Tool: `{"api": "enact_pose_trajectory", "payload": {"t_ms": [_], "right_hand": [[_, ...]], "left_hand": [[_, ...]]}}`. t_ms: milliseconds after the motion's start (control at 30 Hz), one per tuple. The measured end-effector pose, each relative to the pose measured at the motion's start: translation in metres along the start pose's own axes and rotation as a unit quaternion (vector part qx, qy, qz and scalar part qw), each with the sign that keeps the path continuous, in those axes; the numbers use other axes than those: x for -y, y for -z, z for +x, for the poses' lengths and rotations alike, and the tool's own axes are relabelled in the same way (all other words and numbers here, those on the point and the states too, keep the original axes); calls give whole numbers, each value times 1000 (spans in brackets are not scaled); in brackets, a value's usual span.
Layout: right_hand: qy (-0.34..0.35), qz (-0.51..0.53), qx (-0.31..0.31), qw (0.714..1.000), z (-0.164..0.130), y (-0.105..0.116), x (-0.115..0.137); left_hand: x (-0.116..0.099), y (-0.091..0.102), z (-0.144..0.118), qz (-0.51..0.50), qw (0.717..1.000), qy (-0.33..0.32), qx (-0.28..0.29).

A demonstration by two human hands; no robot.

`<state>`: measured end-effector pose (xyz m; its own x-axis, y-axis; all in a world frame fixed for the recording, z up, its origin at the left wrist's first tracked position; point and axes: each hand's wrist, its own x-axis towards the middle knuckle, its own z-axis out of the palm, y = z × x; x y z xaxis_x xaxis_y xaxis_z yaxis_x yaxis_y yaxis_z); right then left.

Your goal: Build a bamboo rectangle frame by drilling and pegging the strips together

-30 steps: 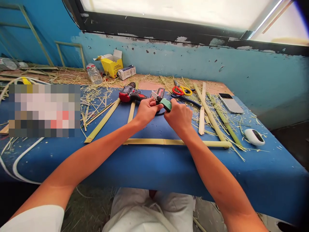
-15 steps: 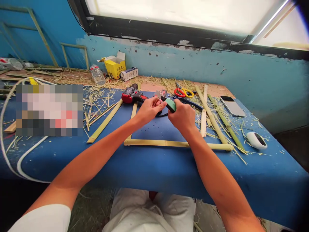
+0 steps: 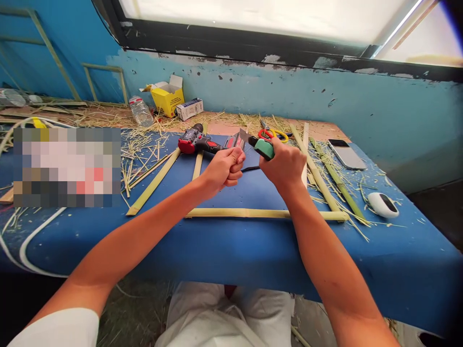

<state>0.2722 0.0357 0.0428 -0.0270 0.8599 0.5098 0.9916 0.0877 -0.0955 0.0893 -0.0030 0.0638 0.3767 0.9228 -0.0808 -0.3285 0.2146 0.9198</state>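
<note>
Right hand (image 3: 284,166) clamps knife (image 3: 261,144), left hand (image 3: 223,169) fisted on black cord (image 3: 251,169); cutting underway, next needs steady pull.

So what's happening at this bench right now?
A person at a blue-covered bench grips a green-handled utility knife in the right hand, blade toward the closed left hand. What the left hand holds is hidden. A bamboo strip lies before them; a cordless drill and scissors lie behind.

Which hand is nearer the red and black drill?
Left. The left hand sits just right of the drill; the right hand, gripping the green-handled knife, is farther right.
</note>
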Motion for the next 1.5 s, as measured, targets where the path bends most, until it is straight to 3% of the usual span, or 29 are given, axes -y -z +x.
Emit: {"api": "enact_pose_trajectory", "payload": {"t_ms": [100,233,333,500,767,1067,1267,1433,1500], "right_hand": [[4,7,-1,1000,12,-1,-10],[-101,65,-11,993,35,-1,-39],[-124,79,-47,988,38,-2,-50],[-22,139,-34,989,21,-5,-31],[80,131,26,988,12,-7,-26],[92,101,49,989,9,-8,-22],[17,31,25,999,18,-8,-16],[-165,69,-25,984,43,-5,-41],[-162,72,-45,983,44,-7,-47]], "left_hand": [[-1,-4,-2,-19,1000,14,-5],[3,-10,-6,-2,999,31,15],[2,-9,-4,16,999,15,26],[-5,3,1,20,999,-37,-27],[0,2,-3,58,995,-71,-35],[8,-2,-3,85,993,-75,-33],[-12,-5,2,70,997,3,-44],[-23,1,1,43,998,35,-29],[-19,5,-1,44,998,40,-10]]}}
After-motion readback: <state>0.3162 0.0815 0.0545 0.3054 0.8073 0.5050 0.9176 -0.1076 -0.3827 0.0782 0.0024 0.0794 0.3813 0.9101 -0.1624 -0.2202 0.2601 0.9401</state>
